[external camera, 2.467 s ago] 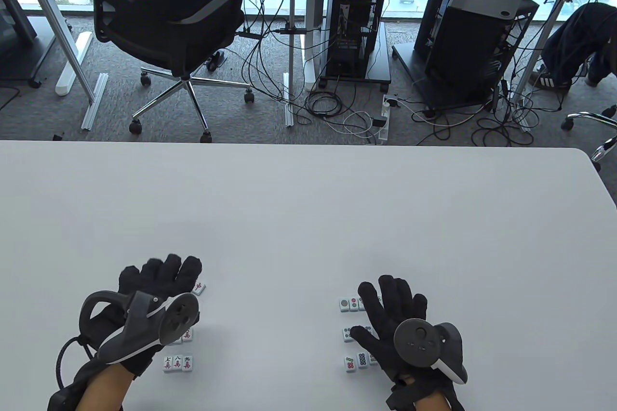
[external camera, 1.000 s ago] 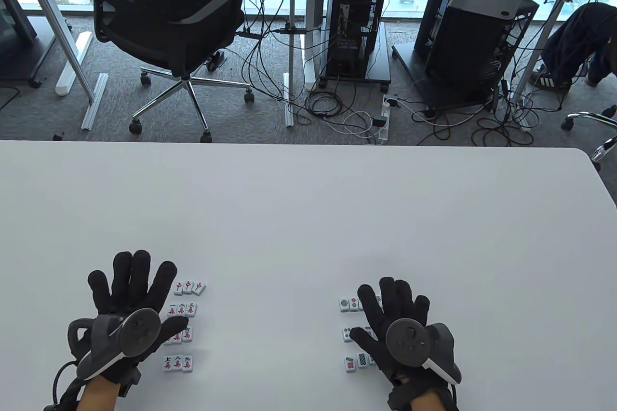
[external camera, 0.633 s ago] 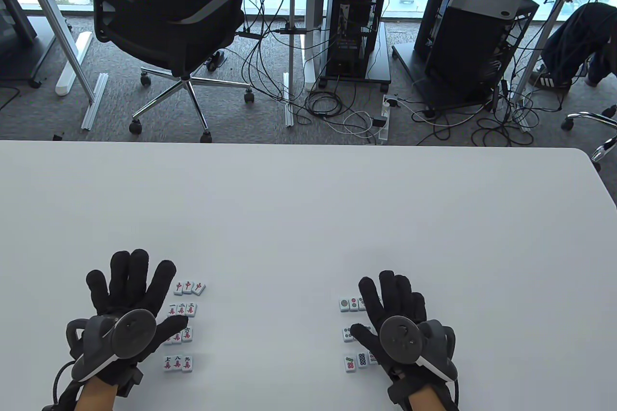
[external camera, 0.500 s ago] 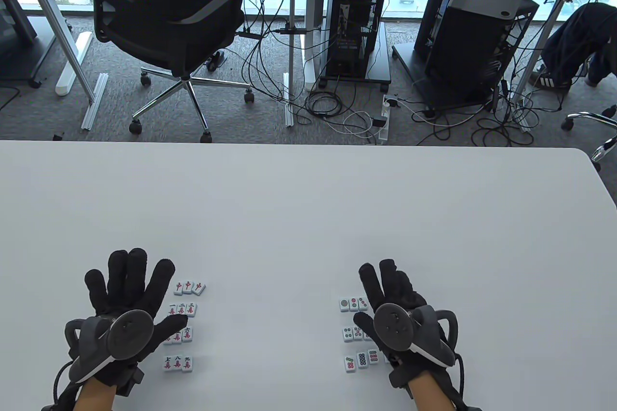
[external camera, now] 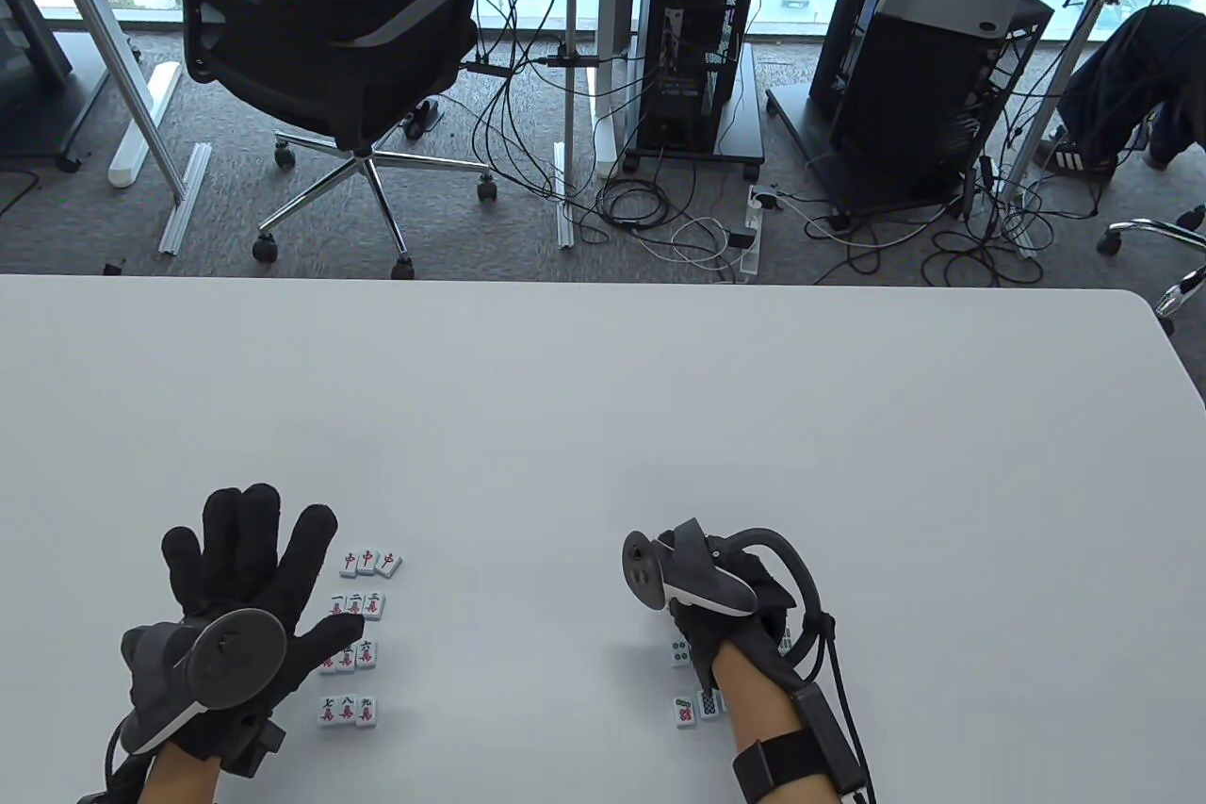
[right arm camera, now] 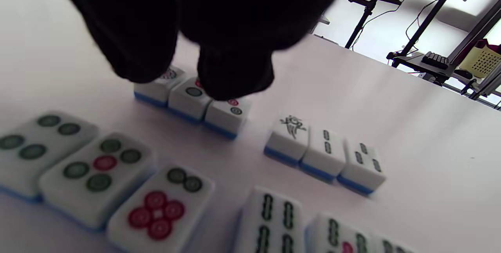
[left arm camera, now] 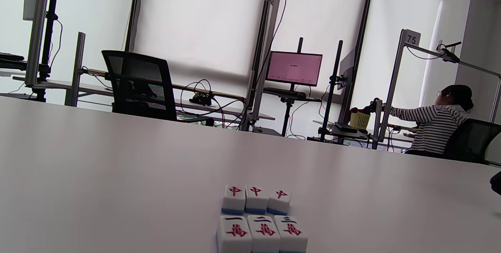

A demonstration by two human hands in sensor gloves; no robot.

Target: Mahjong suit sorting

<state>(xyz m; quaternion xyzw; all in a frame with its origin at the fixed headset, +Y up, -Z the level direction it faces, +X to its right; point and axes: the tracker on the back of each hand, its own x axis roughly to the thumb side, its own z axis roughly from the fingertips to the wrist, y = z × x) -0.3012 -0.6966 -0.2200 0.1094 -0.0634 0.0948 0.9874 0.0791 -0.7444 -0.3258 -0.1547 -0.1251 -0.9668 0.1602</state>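
Mahjong tiles [right arm camera: 191, 100] under right hand [external camera: 730, 611] fingers [right arm camera: 235, 73]; left hand [external camera: 250, 578] flat, spread

Three tiles [left arm camera: 255, 199] in the far row are each marked with the red character 中. On the tiles [left arm camera: 261, 232] of the row in front, the black numerals 一, 二 and 三 are printed above a red 萬. The number 75 is shown on a plate [left arm camera: 411, 38] atop a metal post.

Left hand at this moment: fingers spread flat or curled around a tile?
Spread flat. In the table view the left hand lies with straight, fanned fingers beside the character tiles, holding nothing.
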